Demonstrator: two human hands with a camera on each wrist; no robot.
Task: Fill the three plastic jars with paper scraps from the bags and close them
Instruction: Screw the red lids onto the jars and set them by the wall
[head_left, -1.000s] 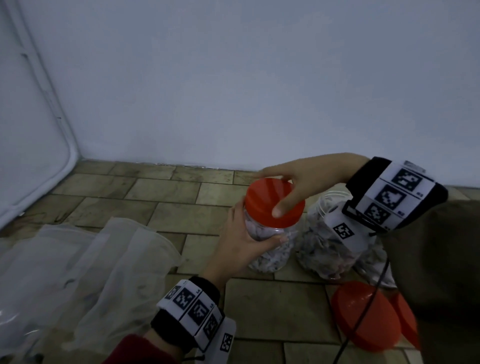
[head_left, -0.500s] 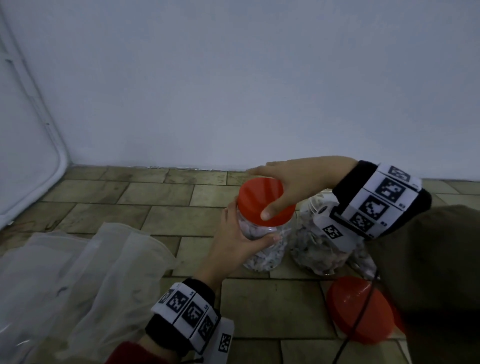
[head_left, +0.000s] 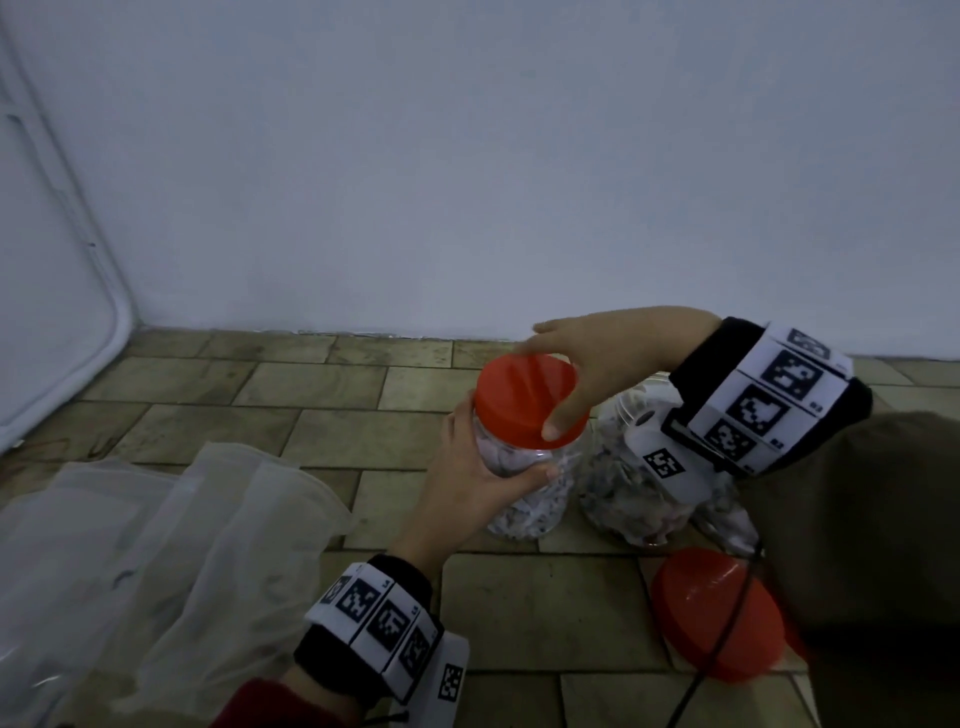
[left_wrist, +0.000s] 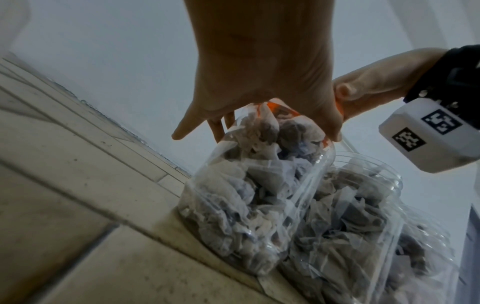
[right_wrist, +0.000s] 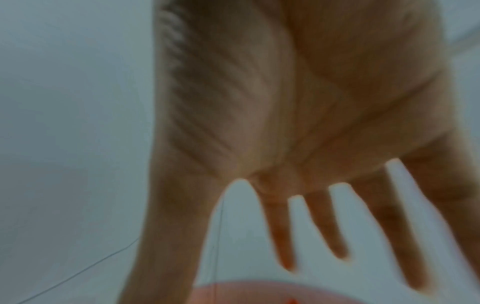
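Observation:
A clear plastic jar (head_left: 524, 499) stuffed with paper scraps stands on the tiled floor with a red lid (head_left: 519, 400) on its mouth. My left hand (head_left: 483, 483) grips it just under the lid, seen from below in the left wrist view (left_wrist: 259, 88). My right hand (head_left: 587, 364) lies over the lid, thumb on the near rim, fingers (right_wrist: 337, 236) spread straight past the far edge. A second filled jar (head_left: 628, 499) stands uncovered right beside it, and a third (head_left: 727, 525) is mostly hidden behind my right wrist.
Two loose red lids (head_left: 711, 613) lie on the floor at the lower right, one overlapping the other. Limp clear plastic bags (head_left: 171, 545) cover the floor at the left. A white wall (head_left: 467, 182) rises close behind the jars. A black cable (head_left: 722, 634) crosses the lids.
My right hand has turned on the lid, and its fingers have straightened out from around the rim. My left hand keeps its grip on the jar.

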